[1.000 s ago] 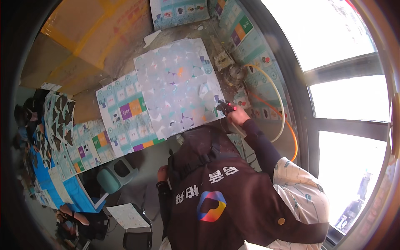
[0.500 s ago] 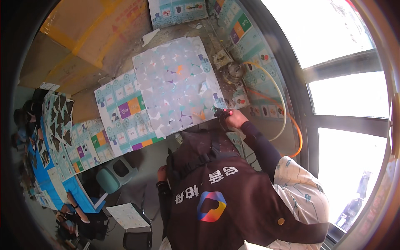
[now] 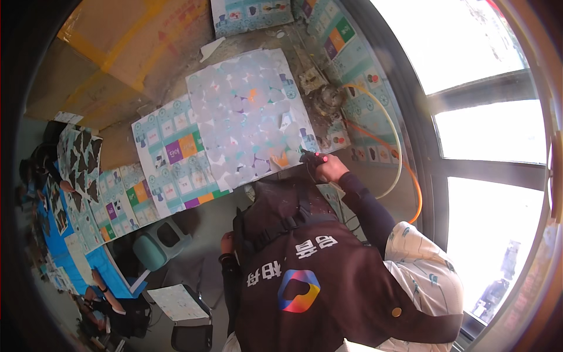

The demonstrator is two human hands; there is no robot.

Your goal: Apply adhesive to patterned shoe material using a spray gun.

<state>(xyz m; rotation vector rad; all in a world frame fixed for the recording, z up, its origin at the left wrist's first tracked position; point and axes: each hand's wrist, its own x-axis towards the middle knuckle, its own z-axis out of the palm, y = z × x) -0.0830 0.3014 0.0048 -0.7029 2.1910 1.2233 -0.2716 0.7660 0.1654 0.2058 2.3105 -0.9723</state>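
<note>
My right hand [image 3: 332,169] reaches forward on a dark-sleeved arm and grips a small dark tool with a red light [image 3: 312,158]. The tool's tip rests at the lower right corner of a large pale patterned sheet [image 3: 246,111] lying on the dusty floor. My left hand [image 3: 226,242] stays low by my waist, mostly hidden behind my dark brown vest [image 3: 305,276]. I cannot see its fingers.
Colourful printed sheets [image 3: 170,158] overlap the pale one on the left, with more along the left edge. A cardboard box [image 3: 99,53] lies at the upper left. A white hose [image 3: 399,158] and an orange hose [image 3: 413,199] curve beside the window wall. A teal stool [image 3: 155,246] stands below.
My right hand and the tool have shifted slightly down along the sheet's right edge to its lower corner. The left hand has stayed at my waist.
</note>
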